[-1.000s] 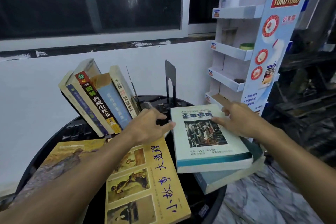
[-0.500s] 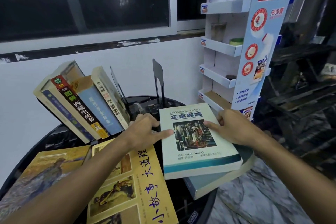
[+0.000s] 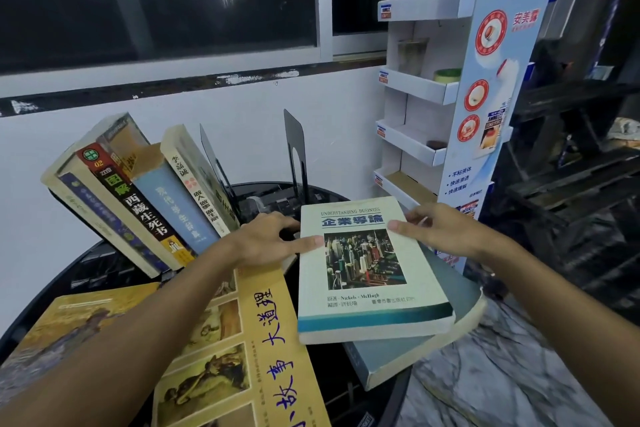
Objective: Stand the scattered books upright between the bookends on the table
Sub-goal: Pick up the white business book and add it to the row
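A pale green book [image 3: 367,274] with a city photo on its cover lies flat on a grey-blue book [image 3: 450,322] at the table's right edge. My left hand [image 3: 263,239] grips its left edge, thumb on the cover. My right hand [image 3: 446,232] grips its right edge, thumb on the cover too. Two black metal bookends stand behind it: the right bookend [image 3: 294,146] is upright and the left bookend [image 3: 211,152] tilts left. Several books [image 3: 138,198] lean left against the tilted one.
On the round black table [image 3: 86,274], a yellow book [image 3: 263,340] and a book with a painted cover [image 3: 69,326] lie flat under my left forearm. A white cardboard display stand [image 3: 485,97] stands close on the right. A white wall and a dark window lie behind.
My left thumb has slid onto the green book's cover. My right hand has shifted from the cover to the right edge. The book itself has hardly moved.
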`<state>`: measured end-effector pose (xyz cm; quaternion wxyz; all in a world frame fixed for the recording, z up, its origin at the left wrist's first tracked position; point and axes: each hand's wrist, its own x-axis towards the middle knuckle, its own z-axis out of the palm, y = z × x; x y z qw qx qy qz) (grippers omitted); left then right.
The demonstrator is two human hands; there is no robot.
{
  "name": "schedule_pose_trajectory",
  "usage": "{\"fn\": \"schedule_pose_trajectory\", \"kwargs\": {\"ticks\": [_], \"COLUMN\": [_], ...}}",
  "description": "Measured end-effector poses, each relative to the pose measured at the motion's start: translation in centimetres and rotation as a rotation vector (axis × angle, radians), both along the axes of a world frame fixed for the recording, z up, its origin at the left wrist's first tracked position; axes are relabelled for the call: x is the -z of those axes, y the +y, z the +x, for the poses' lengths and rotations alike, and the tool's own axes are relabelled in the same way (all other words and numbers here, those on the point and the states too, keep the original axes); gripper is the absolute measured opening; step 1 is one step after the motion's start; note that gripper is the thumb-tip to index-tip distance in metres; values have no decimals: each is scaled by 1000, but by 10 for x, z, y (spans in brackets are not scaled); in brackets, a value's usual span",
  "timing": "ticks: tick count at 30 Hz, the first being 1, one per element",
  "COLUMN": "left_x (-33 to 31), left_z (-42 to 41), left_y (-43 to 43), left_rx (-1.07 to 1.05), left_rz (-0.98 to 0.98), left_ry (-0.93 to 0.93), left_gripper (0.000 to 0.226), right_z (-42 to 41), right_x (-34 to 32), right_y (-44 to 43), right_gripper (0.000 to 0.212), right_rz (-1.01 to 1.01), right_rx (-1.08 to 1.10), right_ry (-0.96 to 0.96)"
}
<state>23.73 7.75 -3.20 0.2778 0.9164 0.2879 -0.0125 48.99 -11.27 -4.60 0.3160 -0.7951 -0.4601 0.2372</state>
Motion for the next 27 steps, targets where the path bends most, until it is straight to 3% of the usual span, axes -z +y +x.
{"fn": "schedule_pose_trajectory", "kwargs": {"ticks": [5,10,15,19,23,27], "left_x": [0,6,5,-9,-36,-62], "left_z": [5,3,-4,-13,-20,-24], "left_y": [9,10,5,2,-13,-18], "left_rx": [-31,-64,-80,-101,-89,-76], "left_rz": [-114,-139,-139,-165,-290,-191], "left_ry": [-18,-117,-242,-388,-590,-725], "left_gripper": [54,45,61,80,71,76], "right_z": [3,-1,-6,-10,-20,-32], "right_x": [1,-2,-11,-28,-59,-90], "right_y": [11,11,9,5,-2,-11], "right_gripper": [47,38,38,50,50,50], "right_rz": [-31,111,245,377,520,655], "right_rx": [-73,-53,-35,-73,-92,-109], "right_ry": [132,141,112,217,148,68]}}
